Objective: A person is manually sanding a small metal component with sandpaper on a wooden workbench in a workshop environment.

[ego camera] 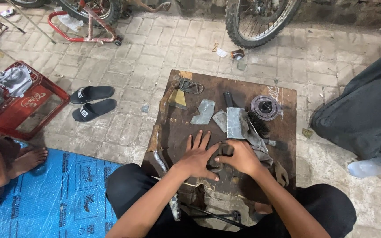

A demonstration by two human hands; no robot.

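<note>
Both hands meet at the near edge of the wooden surface [283, 132]: left hand [197, 156] lies flat with fingers spread, right hand [241, 157] curls onto a dark metal part [219, 158]. Beyond lie a rag [254, 136], metal plates [234, 122], a wire brush [257, 123], then a wheel [261, 20].

Your head camera is looking steeply down from close above the bench [239, 88], facing the paved floor [164, 53] toward 12 o'clock.

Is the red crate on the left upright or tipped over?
Upright: the red crate sits flat on the paving, open top facing up, with a grey engine part resting on its rim.
</note>
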